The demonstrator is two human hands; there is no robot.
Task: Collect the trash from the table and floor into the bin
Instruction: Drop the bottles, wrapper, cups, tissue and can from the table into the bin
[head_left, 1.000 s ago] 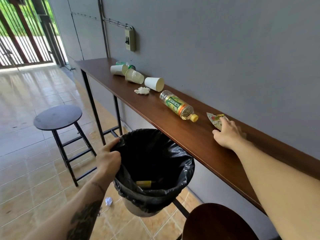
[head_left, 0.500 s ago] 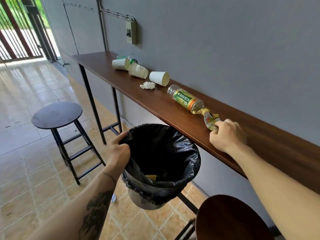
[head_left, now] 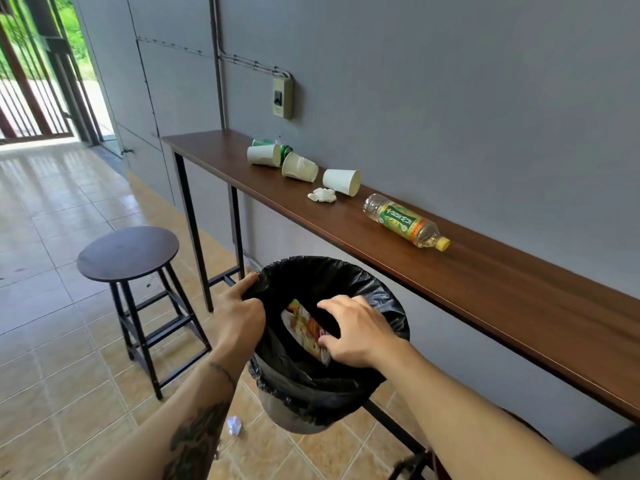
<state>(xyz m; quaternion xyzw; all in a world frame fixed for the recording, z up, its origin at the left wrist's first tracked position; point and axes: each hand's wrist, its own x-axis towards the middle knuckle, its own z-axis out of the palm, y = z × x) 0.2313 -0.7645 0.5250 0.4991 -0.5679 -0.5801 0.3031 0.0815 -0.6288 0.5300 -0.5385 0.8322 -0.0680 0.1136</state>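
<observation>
Lower centre of frame: left hand [head_left: 239, 320] grips the rim of the bin [head_left: 388, 306], fingers curled over the black liner, holding it off the floor beside the table [head_left: 502, 296]. Right hand [head_left: 356, 332] is over the bin mouth, fingers bent and pinching a colourful wrapper [head_left: 304, 327], which sits inside the opening, tilted (lower end hidden behind the hand).

Tabletop, centre to upper centre, trash in a row along the wall: plastic bottle [head_left: 405, 221] on its side, yellow cap toward frame right; crumpled tissue [head_left: 322, 195] just beside a tipped paper cup [head_left: 341, 181]; two more paper cups [head_left: 299, 167] on their sides further left, a green can [head_left: 268, 143] behind them.

Floor, bottom centre: small crumpled wrapper [head_left: 234, 425] on the tiles near the left forearm. Round stool [head_left: 128, 252] at left of frame, well apart from the bin.
</observation>
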